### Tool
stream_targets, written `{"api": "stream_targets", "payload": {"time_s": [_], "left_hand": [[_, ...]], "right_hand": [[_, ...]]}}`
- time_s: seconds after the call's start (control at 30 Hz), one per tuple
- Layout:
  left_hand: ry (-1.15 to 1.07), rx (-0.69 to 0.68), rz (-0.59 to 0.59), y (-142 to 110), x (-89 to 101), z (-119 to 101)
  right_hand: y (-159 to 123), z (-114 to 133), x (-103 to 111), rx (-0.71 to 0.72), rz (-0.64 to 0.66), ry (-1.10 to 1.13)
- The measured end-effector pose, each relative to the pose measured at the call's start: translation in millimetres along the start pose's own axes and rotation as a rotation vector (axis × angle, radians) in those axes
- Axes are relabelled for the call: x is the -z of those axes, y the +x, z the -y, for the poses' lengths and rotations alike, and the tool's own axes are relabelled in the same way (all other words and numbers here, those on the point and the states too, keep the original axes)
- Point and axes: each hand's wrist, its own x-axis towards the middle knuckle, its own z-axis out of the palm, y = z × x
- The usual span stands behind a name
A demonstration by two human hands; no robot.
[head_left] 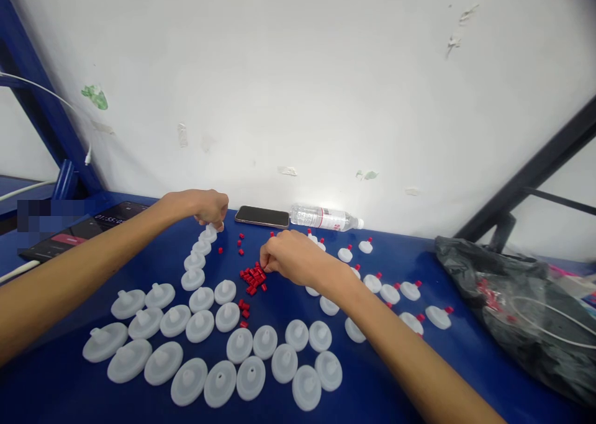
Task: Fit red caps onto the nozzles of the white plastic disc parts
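Note:
At the far end of a curved row of white round lids with short stems [193, 279], my left hand [212, 208] is closed, its fingertips pinching the farthest white lid [218, 226]. My right hand [291, 253] reaches to the edge of a pile of small red caps [252, 277]. Its fingers are pressed together there, and whatever they hold is hidden. More white lids [188, 380] stand stem-up in front of both hands. To the right, several white lids with red caps on their stems [390, 294] lie beyond and beside my right forearm, which covers some of them.
A phone [262, 216] and a clear water bottle [323, 218] lie along the wall. A dark device with a timer on its screen [69, 238] sits at the left. A black plastic bag [526, 324] occupies the right side of the blue table [153, 405].

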Motion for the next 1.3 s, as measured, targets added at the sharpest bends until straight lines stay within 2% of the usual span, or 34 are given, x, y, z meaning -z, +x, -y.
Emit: {"api": "stream_targets", "payload": {"time_s": [0.13,0.27,0.43,0.63,0.87,1.13,1.3], "left_hand": [[0.010,-0.026,-0.128,3.9,3.2,7.1],[-0.032,-0.139,-0.289,1.5,14.0,5.7],[-0.110,-0.304,-0.453,-20.4,23.8,-17.2],[-0.174,-0.461,-0.582,-40.1,22.4,-48.6],[-0.194,-0.552,-0.651,-39.4,18.3,-60.0],[-0.218,-0.584,-0.677,-40.0,17.8,-58.4],[-0.204,-0.623,-0.705,-42.1,20.4,-61.0]], "right_hand": [[-1.8,-4.7,5.3,-0.008,-0.070,0.066],[-4.9,-9.0,17.4,-0.019,-0.176,0.151],[-8.3,-12.5,31.5,-0.037,-0.328,0.240],[-9.2,-21.5,40.5,-0.047,-0.489,0.349],[-10.1,-23.1,42.5,-0.103,-0.563,0.441],[-7.9,-23.3,39.4,-0.120,-0.625,0.489],[-8.0,-24.9,40.2,-0.132,-0.608,0.620]]}}
